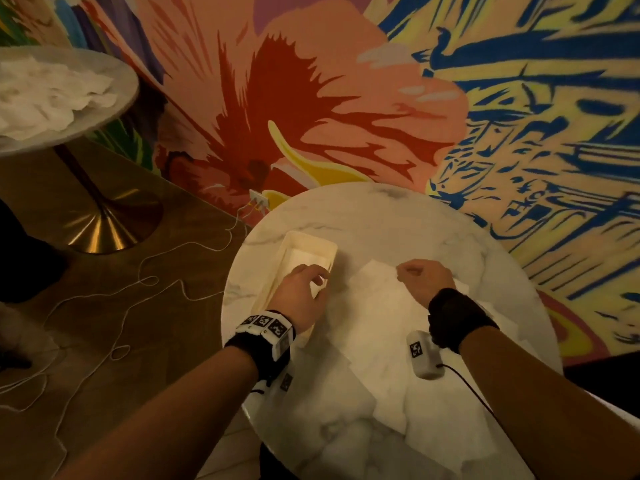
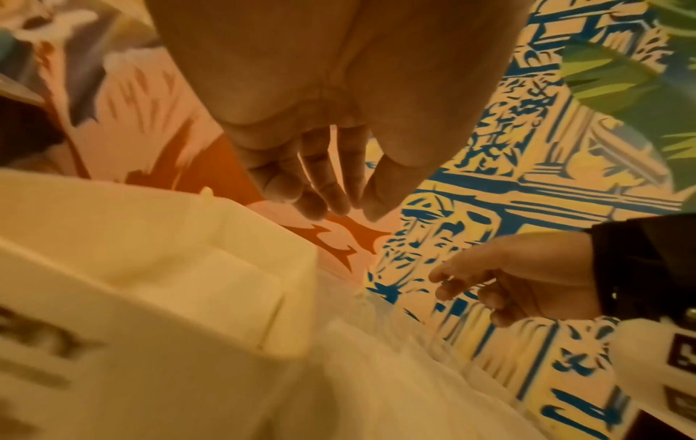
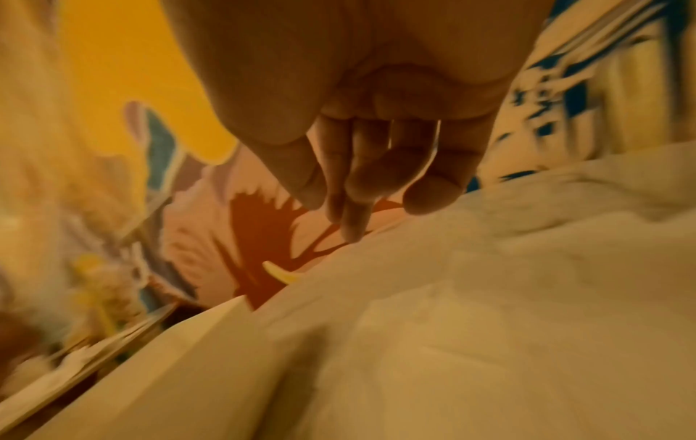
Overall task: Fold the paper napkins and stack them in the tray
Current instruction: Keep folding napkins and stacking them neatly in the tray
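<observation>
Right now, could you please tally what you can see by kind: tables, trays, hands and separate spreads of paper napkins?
Tables: 2, the near marble table and the far round table.
Trays: 1, the cream tray.
Hands: 2, the left hand and the right hand.
Napkin spreads: 2, near spread and far pile; single sheets cannot be counted.
Total: 7.

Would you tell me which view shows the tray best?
The head view: the whole tray shows, with the left hand over it. The left wrist view shows a blurred corner; the right wrist view only a blurred edge.
</observation>
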`<action>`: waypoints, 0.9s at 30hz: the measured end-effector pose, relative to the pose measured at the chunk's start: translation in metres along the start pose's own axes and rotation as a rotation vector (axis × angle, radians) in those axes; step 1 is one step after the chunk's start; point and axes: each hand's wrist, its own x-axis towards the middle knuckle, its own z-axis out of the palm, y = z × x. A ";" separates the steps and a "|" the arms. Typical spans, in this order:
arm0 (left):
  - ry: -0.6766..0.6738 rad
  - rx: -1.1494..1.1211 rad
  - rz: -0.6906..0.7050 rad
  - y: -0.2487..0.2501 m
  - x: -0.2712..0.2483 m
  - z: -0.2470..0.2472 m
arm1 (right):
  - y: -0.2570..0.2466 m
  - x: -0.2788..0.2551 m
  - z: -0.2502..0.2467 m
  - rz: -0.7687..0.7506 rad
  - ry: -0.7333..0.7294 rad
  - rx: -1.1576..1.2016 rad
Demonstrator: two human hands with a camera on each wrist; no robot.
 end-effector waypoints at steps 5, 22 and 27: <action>-0.251 -0.042 0.025 0.030 -0.005 0.056 | 0.087 -0.031 -0.036 0.246 0.007 0.126; -0.522 0.041 -0.186 0.079 -0.030 0.189 | 0.192 -0.097 -0.016 0.258 -0.236 -0.080; -0.390 0.064 -0.158 0.087 -0.028 0.198 | 0.200 -0.101 -0.017 0.228 -0.179 0.046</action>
